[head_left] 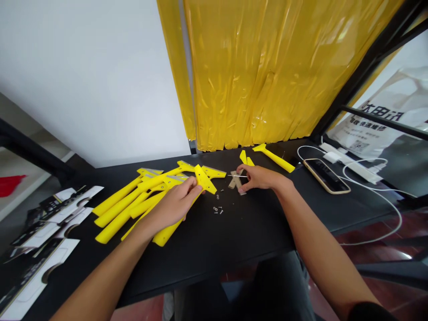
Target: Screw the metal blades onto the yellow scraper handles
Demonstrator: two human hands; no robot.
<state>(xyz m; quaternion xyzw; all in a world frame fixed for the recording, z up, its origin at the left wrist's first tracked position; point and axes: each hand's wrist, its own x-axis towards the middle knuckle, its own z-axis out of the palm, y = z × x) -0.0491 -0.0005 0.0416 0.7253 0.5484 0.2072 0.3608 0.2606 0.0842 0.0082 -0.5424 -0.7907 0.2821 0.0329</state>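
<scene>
My left hand [179, 200] is closed round a yellow scraper handle [204, 179], whose wide head with screw holes points up and carries no blade. My right hand [259, 177] reaches over a few grey metal blades [236, 182] lying crossed on the table, its fingertips at them. A thin metal rod [238, 175], perhaps a screwdriver shaft, sticks out leftward from that hand; its other end is hidden. Between the hands lie several small screws and nuts [218, 209]. Left of my left hand is a pile of yellow scrapers [123, 205], several with metal blades.
Behind my right hand lie yellow plastic pieces [244, 157] and another yellow handle [276, 158]. A phone [327, 176], white cables and a power strip [351, 165] occupy the right. Printed cards [63, 223] are stacked at left. A wall and yellow plastic sheeting [254, 80] stand behind the black table [261, 236].
</scene>
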